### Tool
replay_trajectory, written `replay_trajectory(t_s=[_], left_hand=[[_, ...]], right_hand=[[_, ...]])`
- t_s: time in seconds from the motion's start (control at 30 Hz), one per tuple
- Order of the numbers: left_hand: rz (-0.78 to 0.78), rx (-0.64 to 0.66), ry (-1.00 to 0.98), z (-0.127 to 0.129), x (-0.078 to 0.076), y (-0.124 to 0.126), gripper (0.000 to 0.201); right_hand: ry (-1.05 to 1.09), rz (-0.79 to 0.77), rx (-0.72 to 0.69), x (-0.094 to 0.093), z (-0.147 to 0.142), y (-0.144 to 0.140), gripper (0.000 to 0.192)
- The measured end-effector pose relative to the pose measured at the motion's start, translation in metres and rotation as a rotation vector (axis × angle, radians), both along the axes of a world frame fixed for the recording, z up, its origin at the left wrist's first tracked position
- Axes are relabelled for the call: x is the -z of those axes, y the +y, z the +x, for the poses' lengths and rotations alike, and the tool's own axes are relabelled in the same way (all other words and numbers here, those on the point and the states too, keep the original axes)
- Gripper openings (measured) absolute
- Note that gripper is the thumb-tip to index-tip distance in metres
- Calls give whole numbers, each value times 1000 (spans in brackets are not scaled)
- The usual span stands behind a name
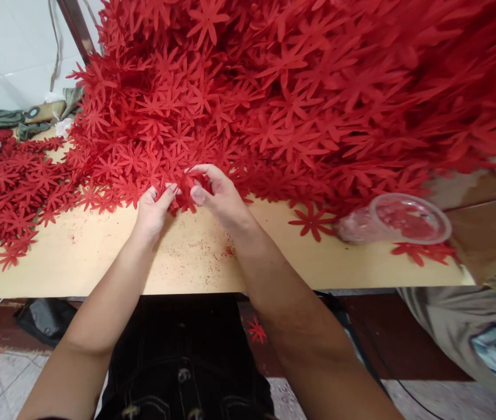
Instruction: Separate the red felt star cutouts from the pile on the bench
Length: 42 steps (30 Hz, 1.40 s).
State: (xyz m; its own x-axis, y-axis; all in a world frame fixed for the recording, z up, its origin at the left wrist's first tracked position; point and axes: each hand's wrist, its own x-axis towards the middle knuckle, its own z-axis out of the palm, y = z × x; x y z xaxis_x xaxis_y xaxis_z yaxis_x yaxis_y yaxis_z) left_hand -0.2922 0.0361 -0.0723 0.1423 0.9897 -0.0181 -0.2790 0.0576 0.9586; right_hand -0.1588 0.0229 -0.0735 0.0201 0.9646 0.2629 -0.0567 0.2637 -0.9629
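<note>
Red flat flower cutouts, probably felt or thin foam: light, limp, not fragile, likely to cling together in a stack. Both hands work a small flower bunch (185,195) at the foot of the big flower pile (300,87), mid desk (99,256), just back from its near edge. Left hand (154,207) pinches the bunch by thumb and fingertips; right hand (217,195) curls closed over it from the other side. Best hold looks like the centre hub, since petals would flop. Clear plastic cup (399,220) lies tipped near the desk's right end.
</note>
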Motion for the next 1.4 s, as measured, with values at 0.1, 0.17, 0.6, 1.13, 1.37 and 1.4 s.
replay_trajectory(t_s=[0.1, 0.17, 0.6, 1.13, 1.37, 1.4], left_hand=[[-2, 2, -4, 0, -1, 0, 22], [0, 5, 11, 1, -2, 1, 25], [20, 41, -25, 1, -3, 0, 32], [-40, -138, -47, -2, 2, 7, 32], [110, -276, 13, -12, 7, 14, 27], [150, -285, 24, -14, 8, 15, 29]], right_hand=[[84, -37, 13, -2, 1, 0, 48], [105, -46, 41, -3, 1, 1, 45], [111, -44, 199, 1, -3, 0, 28], [332, -211, 30, 12, 11, 9, 39], [229, -156, 218, 11, 7, 11, 21], [226, -154, 236, 11, 7, 11, 23]])
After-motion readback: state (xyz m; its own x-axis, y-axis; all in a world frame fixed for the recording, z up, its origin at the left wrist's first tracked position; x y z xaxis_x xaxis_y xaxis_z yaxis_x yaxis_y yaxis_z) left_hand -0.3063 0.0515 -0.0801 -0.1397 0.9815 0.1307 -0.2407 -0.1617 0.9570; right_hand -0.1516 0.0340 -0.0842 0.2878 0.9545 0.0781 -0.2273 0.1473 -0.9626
